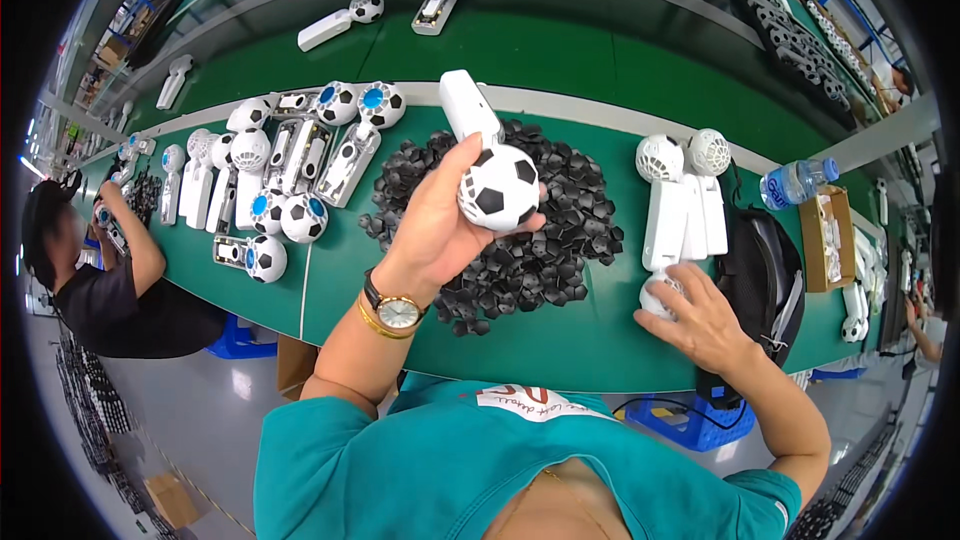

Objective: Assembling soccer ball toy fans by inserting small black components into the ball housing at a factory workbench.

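In my left hand [432,230], a handheld fan [500,187] with a soccer-ball head is gripped, its white handle pointing up and away. Black pentagons cover the ball, and grille slots show at its left. Beneath it spreads a heap of loose black pentagon pieces [540,280]. Over at the right, my right hand [705,325] has its fingers curled round the plain white ball head of another fan [658,295]. Just beyond that hand lie several plain white fans [690,215], with grille heads at the far end.
Several fans [300,155], some with opened handles, crowd the table's left. Two more [345,20] lie on the far green surface. At right are a black bag [765,280], a water bottle [800,183] and a cardboard box [828,240]. A co-worker [105,290] sits at left.
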Demonstrator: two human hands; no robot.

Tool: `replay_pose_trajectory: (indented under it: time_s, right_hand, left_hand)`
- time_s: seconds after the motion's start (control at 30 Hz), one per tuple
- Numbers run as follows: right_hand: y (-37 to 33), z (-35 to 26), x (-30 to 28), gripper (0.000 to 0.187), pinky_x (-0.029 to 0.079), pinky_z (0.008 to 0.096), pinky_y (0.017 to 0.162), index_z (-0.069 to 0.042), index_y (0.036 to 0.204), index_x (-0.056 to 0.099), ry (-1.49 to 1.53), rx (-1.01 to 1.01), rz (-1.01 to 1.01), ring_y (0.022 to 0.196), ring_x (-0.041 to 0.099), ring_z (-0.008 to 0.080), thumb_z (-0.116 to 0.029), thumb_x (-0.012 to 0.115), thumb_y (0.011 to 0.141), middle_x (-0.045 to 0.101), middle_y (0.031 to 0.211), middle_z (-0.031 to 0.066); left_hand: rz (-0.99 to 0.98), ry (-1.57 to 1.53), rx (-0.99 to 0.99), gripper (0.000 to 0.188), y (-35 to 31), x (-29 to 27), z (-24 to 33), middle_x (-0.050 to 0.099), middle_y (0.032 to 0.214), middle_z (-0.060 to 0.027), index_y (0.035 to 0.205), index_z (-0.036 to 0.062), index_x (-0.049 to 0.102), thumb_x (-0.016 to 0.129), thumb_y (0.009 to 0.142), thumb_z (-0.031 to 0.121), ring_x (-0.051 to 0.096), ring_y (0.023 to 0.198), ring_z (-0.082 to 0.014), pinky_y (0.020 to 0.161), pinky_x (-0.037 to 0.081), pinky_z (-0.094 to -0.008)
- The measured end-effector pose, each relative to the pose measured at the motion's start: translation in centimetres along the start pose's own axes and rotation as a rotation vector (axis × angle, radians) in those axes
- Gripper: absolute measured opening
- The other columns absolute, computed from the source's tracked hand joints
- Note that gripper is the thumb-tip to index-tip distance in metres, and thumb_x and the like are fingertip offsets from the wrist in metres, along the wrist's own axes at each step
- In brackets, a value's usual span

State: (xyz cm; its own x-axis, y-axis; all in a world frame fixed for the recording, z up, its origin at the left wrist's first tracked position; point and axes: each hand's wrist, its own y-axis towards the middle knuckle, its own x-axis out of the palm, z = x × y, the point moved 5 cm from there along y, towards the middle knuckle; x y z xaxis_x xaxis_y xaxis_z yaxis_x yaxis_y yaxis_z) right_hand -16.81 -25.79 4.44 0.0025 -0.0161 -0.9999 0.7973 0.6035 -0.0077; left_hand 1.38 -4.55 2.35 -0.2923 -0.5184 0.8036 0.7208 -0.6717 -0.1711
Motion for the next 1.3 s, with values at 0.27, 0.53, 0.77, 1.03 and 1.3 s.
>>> replay_pose_trajectory:
  time_s: [0.27, 0.53, 0.77, 1.03, 1.3]
  right_hand:
    - [6.5, 1.6, -4.8, 0.070, 0.040, 0.0466, 0.102, -0.008, 0.128, 0.051, 0.298, 0.282, 0.374, 0.123, 0.045, 0.0382, -0.015, 0.081, 0.065, 0.044, 0.137, 0.0181]
    - [13.6, 0.9, -6.0, 0.064, 0.050, 0.0402, 0.089, -0.006, 0.129, 0.051, 0.447, 0.136, 0.858, 0.108, 0.058, 0.0359, -0.010, 0.077, 0.071, 0.057, 0.119, 0.0178]
    - [10.7, 2.4, -9.5, 0.052, 0.051, 0.0247, 0.069, -0.001, 0.120, 0.050, 1.543, 0.509, 0.656, 0.088, 0.058, 0.0116, -0.014, 0.075, 0.076, 0.059, 0.105, 0.0088]
    - [9.2, 2.9, -2.9, 0.048, 0.052, 0.0372, 0.079, -0.005, 0.122, 0.057, 1.349, 0.551, 0.516, 0.091, 0.064, 0.0303, -0.009, 0.072, 0.077, 0.063, 0.103, 0.0133]
    - [7.4, 0.7, 3.5, 0.016, 0.053, 0.0386, 0.070, -0.003, 0.096, 0.063, 0.062, 0.495, 0.292, 0.083, 0.064, 0.0277, -0.008, 0.065, 0.081, 0.064, 0.095, 0.0096]
  left_hand:
    - [0.065, -0.114, 0.052, 0.039, 1.2, 2.3, -0.2, 0.061, 0.111, -0.0134, 0.121, 0.0030, 0.047, 0.042, 0.101, 0.037, 0.062, 0.102, -0.0284, 0.089, 0.055, -0.0439]
    - [-0.127, 0.107, 0.018, 0.042, 0.1, 4.2, -1.0, 0.061, 0.115, -0.0101, 0.126, 0.0040, 0.048, 0.042, 0.101, 0.038, 0.059, 0.108, -0.0216, 0.089, 0.050, -0.0367]
    - [-0.271, 1.220, 0.011, 0.051, -3.1, 5.4, 2.9, 0.060, 0.112, -0.0100, 0.132, 0.0028, 0.045, 0.062, 0.089, 0.024, 0.060, 0.100, -0.0171, 0.082, 0.050, -0.0307]
    - [-0.319, 1.024, 0.281, 0.080, -4.1, 4.2, 0.7, 0.060, 0.104, -0.0127, 0.140, 0.0036, 0.029, 0.075, 0.075, 0.009, 0.064, 0.083, -0.0159, 0.072, 0.055, -0.0295]
    - [-0.064, 0.729, 0.036, 0.062, -4.1, -1.2, -0.8, 0.061, 0.086, -0.0111, 0.131, 0.0046, 0.030, 0.069, 0.085, 0.019, 0.066, 0.067, -0.0175, 0.057, 0.059, -0.0333]
